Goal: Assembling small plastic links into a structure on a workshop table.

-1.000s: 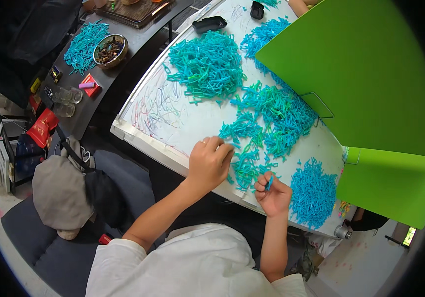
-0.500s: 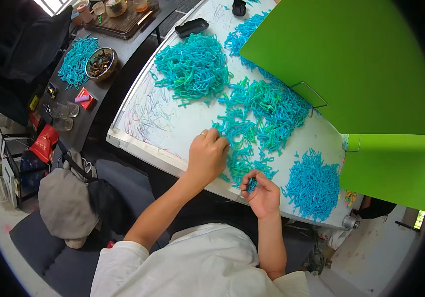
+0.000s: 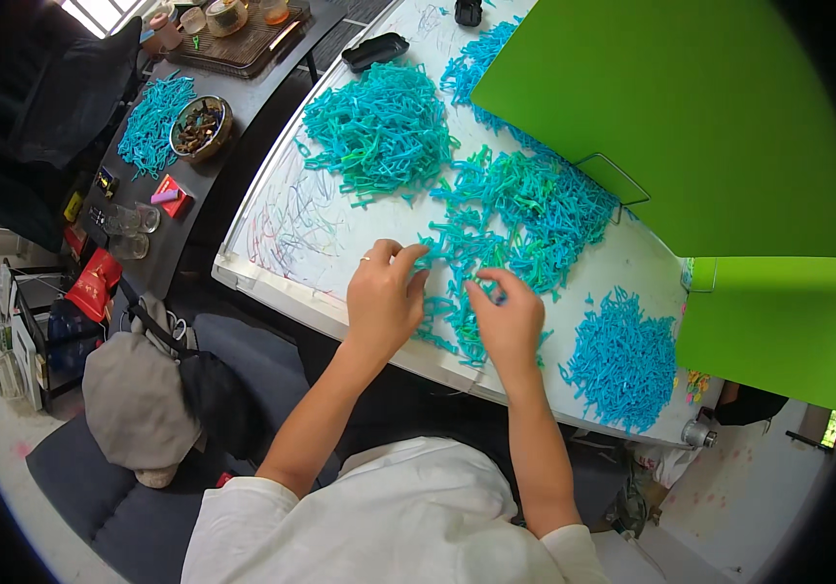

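My left hand is curled at the left edge of a scattering of small teal and green plastic link-like pieces. Teal shows at its thumb and forefinger tips, but whether it is gripped or lies behind them is unclear. To its right, my right hand is closed loosely over the same scattering, with a bit of blue plastic pieces showing inside its curled fingers. A tall teal heap rises beyond my left hand. A bluer heap lies right of my right hand.
Large green panels with wire handles cover the table's far right. Black trays sit at the back of the white table. Left, a dark side table holds a bowl, glasses and more blue pieces. A grey bag rests on the seat.
My right hand has moved up and turned over, from cupped palm-up to fingers over the pieces. My left hand has shifted slightly left, its thumb further from the other fingers.
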A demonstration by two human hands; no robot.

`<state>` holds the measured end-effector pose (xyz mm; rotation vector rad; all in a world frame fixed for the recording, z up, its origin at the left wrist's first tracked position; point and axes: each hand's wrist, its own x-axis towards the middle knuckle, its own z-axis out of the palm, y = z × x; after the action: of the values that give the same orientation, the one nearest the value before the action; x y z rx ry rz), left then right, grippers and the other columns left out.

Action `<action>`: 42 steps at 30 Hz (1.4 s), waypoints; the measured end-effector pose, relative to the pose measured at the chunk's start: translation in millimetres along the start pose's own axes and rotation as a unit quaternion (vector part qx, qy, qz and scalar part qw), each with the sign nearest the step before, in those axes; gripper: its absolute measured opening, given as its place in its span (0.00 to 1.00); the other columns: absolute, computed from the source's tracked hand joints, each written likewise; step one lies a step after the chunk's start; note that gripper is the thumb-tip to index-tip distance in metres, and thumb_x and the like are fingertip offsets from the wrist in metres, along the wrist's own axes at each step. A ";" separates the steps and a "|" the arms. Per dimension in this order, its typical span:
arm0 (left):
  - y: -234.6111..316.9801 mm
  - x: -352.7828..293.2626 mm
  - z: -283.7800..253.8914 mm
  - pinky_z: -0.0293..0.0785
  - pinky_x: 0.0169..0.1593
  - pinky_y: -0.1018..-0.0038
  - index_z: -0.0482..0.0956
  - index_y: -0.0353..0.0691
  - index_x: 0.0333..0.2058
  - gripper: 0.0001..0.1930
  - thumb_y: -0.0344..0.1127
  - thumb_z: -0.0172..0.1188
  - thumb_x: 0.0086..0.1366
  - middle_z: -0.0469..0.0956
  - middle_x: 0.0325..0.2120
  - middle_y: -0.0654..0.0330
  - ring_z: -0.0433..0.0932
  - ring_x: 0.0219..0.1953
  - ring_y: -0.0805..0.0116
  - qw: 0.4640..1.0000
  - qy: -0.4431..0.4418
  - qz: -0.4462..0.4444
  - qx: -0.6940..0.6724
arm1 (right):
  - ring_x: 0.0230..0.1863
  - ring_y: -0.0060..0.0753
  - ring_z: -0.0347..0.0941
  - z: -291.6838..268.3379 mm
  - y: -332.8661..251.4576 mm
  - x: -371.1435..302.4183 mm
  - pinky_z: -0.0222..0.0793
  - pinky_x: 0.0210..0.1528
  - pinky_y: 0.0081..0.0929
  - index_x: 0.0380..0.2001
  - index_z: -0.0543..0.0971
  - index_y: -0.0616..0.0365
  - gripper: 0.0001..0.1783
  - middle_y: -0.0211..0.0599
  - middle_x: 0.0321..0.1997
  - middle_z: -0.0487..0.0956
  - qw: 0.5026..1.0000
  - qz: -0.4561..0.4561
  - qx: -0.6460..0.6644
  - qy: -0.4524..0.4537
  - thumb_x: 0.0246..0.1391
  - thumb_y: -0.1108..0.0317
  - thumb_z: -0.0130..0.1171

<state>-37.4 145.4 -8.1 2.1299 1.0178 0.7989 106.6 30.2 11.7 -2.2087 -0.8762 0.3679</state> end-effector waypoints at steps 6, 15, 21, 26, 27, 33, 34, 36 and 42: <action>-7.0 -4.2 1.9 0.76 0.39 0.58 0.86 0.40 0.41 0.08 0.28 0.72 0.63 0.78 0.38 0.52 0.80 0.35 0.49 1.000 0.007 0.000 0.004 | 0.30 0.43 0.80 20.6 5.2 0.5 0.75 0.35 0.39 0.39 0.88 0.55 0.12 0.41 0.32 0.85 0.991 -0.066 -0.119 0.015 0.52 0.66 0.76; -14.6 -8.9 -5.9 0.75 0.35 0.64 0.86 0.38 0.41 0.10 0.19 0.67 0.63 0.79 0.38 0.53 0.81 0.31 0.56 0.997 0.024 -0.041 -0.065 | 0.30 0.41 0.80 20.9 -8.8 13.9 0.75 0.35 0.39 0.37 0.88 0.55 0.09 0.39 0.34 0.86 0.993 -0.067 -0.093 0.013 0.54 0.67 0.75; -31.5 -4.2 -20.2 0.76 0.34 0.66 0.86 0.38 0.41 0.10 0.17 0.64 0.64 0.80 0.36 0.54 0.82 0.30 0.58 0.995 0.087 -0.055 -0.003 | 0.29 0.36 0.80 21.5 1.7 9.8 0.75 0.34 0.35 0.38 0.88 0.55 0.09 0.39 0.33 0.86 0.989 -0.082 -0.117 -0.033 0.54 0.67 0.75; -34.3 -5.3 -17.8 0.76 0.35 0.63 0.87 0.40 0.38 0.04 0.25 0.70 0.65 0.80 0.33 0.56 0.83 0.32 0.54 0.998 0.033 -0.042 0.014 | 0.27 0.22 0.72 -12.9 -0.6 0.3 0.68 0.30 0.25 0.33 0.81 0.59 0.07 0.28 0.26 0.78 0.970 0.120 0.191 -0.093 0.58 0.68 0.67; -28.4 -2.6 -15.0 0.76 0.35 0.63 0.87 0.40 0.38 0.04 0.25 0.70 0.65 0.80 0.33 0.56 0.83 0.32 0.54 0.999 0.032 -0.042 0.013 | 0.27 0.22 0.70 -23.6 0.5 -1.0 0.66 0.29 0.25 0.33 0.80 0.59 0.07 0.27 0.26 0.76 0.906 0.231 0.330 -0.130 0.59 0.67 0.66; -2.8 19.9 3.7 0.78 0.38 0.59 0.87 0.42 0.35 0.07 0.35 0.75 0.61 0.80 0.35 0.56 0.84 0.35 0.51 0.992 -0.019 -0.091 0.080 | 0.33 0.32 0.74 -38.1 20.6 -24.1 0.70 0.33 0.27 0.43 0.78 0.60 0.11 0.39 0.37 0.79 0.682 0.324 0.627 -0.192 0.61 0.66 0.58; -3.6 19.8 4.8 0.78 0.38 0.59 0.87 0.42 0.35 0.07 0.35 0.75 0.61 0.80 0.35 0.56 0.84 0.35 0.51 0.993 -0.020 -0.090 0.080 | 0.34 0.35 0.76 -37.7 21.8 -28.2 0.73 0.34 0.29 0.44 0.78 0.61 0.12 0.41 0.38 0.80 0.652 0.337 0.648 -0.203 0.61 0.66 0.57; -8.2 18.0 5.5 0.78 0.38 0.59 0.87 0.42 0.35 0.07 0.34 0.75 0.60 0.79 0.35 0.57 0.84 0.36 0.52 0.992 -0.046 -0.102 0.052 | 0.35 0.37 0.77 -37.5 18.4 -36.6 0.76 0.36 0.30 0.44 0.78 0.61 0.12 0.41 0.39 0.80 0.661 0.355 0.630 -0.198 0.62 0.66 0.57; -5.3 13.0 -4.3 0.78 0.35 0.61 0.89 0.41 0.34 0.07 0.33 0.76 0.58 0.83 0.36 0.57 0.84 0.33 0.59 0.998 -0.021 -0.051 -0.021 | 0.40 0.40 0.82 -34.8 26.5 -51.8 0.82 0.43 0.35 0.45 0.80 0.62 0.14 0.43 0.41 0.82 0.676 0.362 0.609 -0.204 0.70 0.61 0.57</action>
<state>-36.1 159.9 -6.2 2.0326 1.0691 0.7168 98.6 -36.9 17.2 -1.0327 0.2142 1.3857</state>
